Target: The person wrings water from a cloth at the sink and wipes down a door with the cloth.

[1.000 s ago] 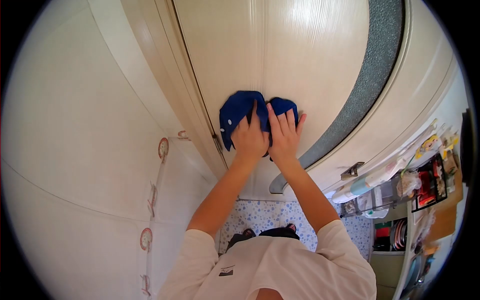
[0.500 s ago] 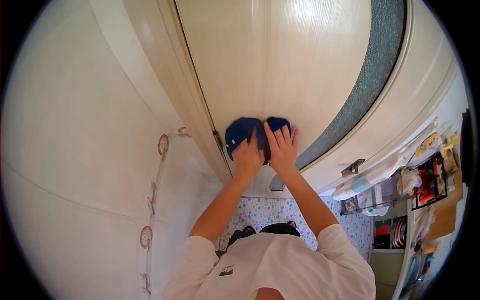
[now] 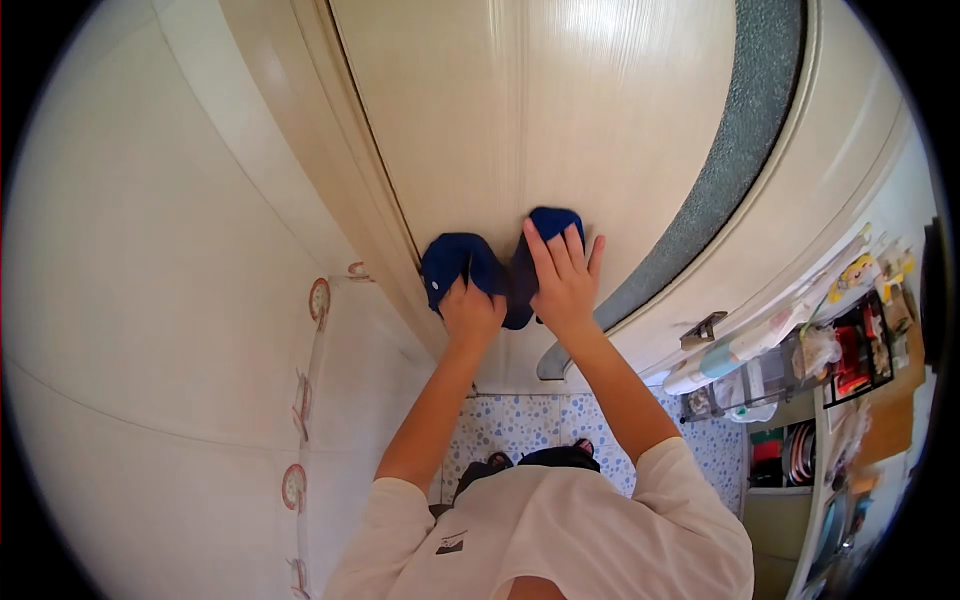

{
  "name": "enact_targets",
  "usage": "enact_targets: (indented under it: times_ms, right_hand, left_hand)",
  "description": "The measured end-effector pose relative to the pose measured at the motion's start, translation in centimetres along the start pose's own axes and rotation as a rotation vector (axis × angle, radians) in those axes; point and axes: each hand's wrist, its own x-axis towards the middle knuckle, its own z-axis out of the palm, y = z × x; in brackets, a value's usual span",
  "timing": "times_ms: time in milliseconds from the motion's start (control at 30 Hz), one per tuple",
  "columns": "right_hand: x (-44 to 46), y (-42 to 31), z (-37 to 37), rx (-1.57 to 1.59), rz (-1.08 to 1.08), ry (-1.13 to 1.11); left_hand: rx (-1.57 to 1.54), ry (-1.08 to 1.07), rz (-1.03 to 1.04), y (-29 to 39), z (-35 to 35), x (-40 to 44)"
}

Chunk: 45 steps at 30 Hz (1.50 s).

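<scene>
A dark blue cloth (image 3: 459,256) with a small white mark lies bunched against the pale wooden door (image 3: 600,110). My left hand (image 3: 471,310) is closed on its left part, the fingertips tucked into the folds. My right hand (image 3: 566,285) presses flat on the right part, fingers stretched out and thumb apart. A darker stretch of the cloth joins the two parts between my hands. What lies beneath the cloth is hidden.
A curved textured glass strip (image 3: 690,230) and a metal handle (image 3: 704,330) are on the door. A tiled wall (image 3: 180,330) rises at left. Shelves with black baskets (image 3: 862,355) and clutter stand at right. The floor (image 3: 510,420) has blue-spotted tiles.
My left hand has shifted left with its part of the cloth, and my right hand has slid a little up the door. The cloth is now drawn wider between them.
</scene>
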Motion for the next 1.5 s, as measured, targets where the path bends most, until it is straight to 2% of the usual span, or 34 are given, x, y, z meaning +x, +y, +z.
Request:
enact_targets:
  times_ms: [100,300,400,500,567,667,700,800,900,967,1000,1200,1300,1400,1500]
  right_hand:
    - [1.6,-0.2,-0.7,0.001,0.02,-0.023]
    - [-3.1,0.2,1.0,0.03,0.067,-0.068]
    - [0.3,0.0,-0.6,0.007,0.077,-0.033]
    - [2.1,0.0,-0.9,0.024,0.072,0.031]
    - [0.6,0.0,0.0,0.037,0.06,0.031]
    - [-2.1,0.1,0.1,0.047,0.055,-0.084]
    - [-2.2,0.3,0.4,0.044,0.044,-0.057]
    - [1.3,0.2,-0.1,0.043,0.025,0.0]
    - [8.3,0.1,-2.0,0.091,0.05,0.091]
    - [11.7,-0.1,-2.4,0.141,0.068,0.253]
    - [11.8,-0.2,-2.4,0.15,0.096,0.242]
    - [7.1,-1.1,-0.7,0.216,0.203,0.217]
    - [8.2,-1.1,-0.8,0.251,0.239,0.166]
    - [12.1,-1.6,-1.8,0.251,0.214,0.28]
    - [13.2,-2.0,-1.9,0.281,0.215,0.355]
  left_hand:
    - [-0.001,-0.036,-0.017,-0.1,0.0,0.0]
    - [0.04,-0.042,-0.017,0.2,-0.6,0.2]
    - [0.004,-0.023,-0.014,0.6,-0.5,0.3]
    - [-0.135,-0.055,-0.118,1.7,-0.5,0.4]
    - [-0.113,-0.066,-0.131,1.6,-0.3,0.0]
    - [-0.121,-0.139,-0.205,1.9,-0.5,0.2]
    - [-0.131,-0.172,-0.237,2.0,-0.6,0.3]
    - [-0.073,-0.084,-0.147,2.3,-0.6,2.5]
    - [-0.047,0.093,-0.16,4.4,-2.4,8.8]
    - [-0.084,0.223,-0.04,4.5,-3.0,11.4]
    - [-0.103,0.291,0.021,4.5,-3.1,12.1]
    - [-0.146,0.161,-0.055,1.5,-1.1,6.4]
    - [-0.213,0.174,-0.037,2.3,-1.7,7.2]
    - [-0.263,0.174,-0.058,3.9,-3.5,10.2]
    - [-0.244,0.27,-0.024,4.1,-3.3,11.2]
